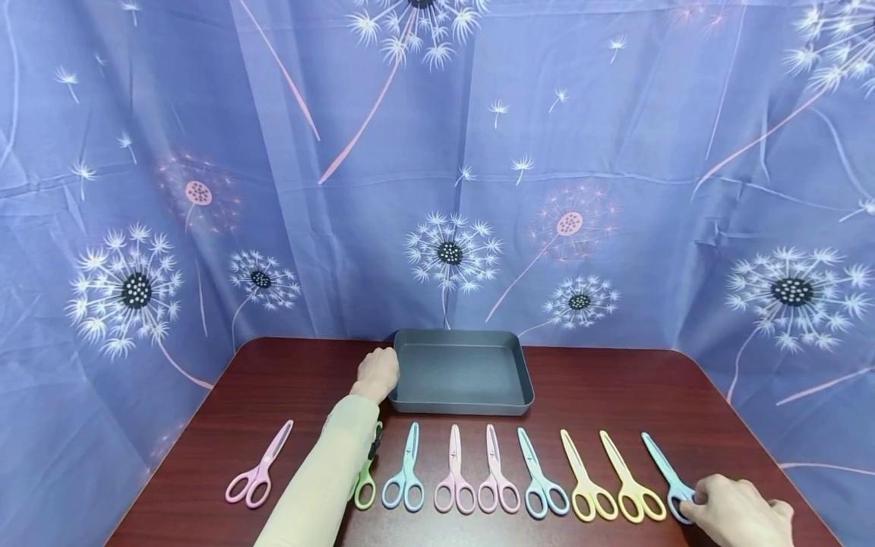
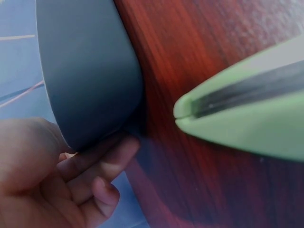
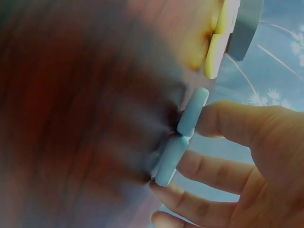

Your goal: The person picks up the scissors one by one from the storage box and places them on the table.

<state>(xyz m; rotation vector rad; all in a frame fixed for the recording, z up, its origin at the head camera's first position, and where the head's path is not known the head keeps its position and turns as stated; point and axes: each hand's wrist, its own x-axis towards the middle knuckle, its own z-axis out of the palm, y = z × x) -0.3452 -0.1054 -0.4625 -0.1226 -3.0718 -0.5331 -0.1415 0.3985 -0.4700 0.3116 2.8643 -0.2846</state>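
At the back of the table stands a dark grey rectangular tray point(image 1: 456, 376). My left hand point(image 1: 378, 374) grips its left side; in the left wrist view the thumb lies by the rim and the fingers point(image 2: 111, 159) reach beneath the tray's wall point(image 2: 90, 71). Green scissors point(image 2: 247, 104) lie near that hand, partly hidden by my sleeve in the head view. At the right end of a row of scissors, my right hand point(image 1: 745, 513) holds the handles of blue scissors point(image 1: 663, 463). In the right wrist view, thumb and fingers meet the blue handles point(image 3: 192, 114).
Along the front of the brown table point(image 1: 205, 448) lie several more scissors, tips pointing away: pink scissors point(image 1: 260, 471) far left, then blue scissors point(image 1: 406, 471), two pink, another blue, and two yellow scissors point(image 1: 632, 486) beside my right hand. A blue dandelion-print curtain point(image 1: 581, 137) hangs behind.
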